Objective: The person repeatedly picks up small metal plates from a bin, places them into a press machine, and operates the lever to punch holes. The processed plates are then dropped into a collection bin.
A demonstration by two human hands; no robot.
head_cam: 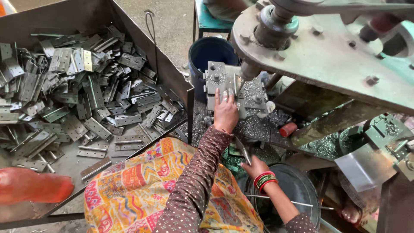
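Left hand lies flat, fingers released, pressing a hinge into the jig under the spindle, steadying it there. Right hand pinches another hinge, held close. Bin of hinges sits beside the left arm, within reach.

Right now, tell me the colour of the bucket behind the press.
Dark blue; the bucket shows best in the head view.

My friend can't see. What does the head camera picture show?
A person's left hand presses on a metal fixture under a big drilling machine, while the right hand holds a thin metal piece. A tray of grey hinges sits to the left.
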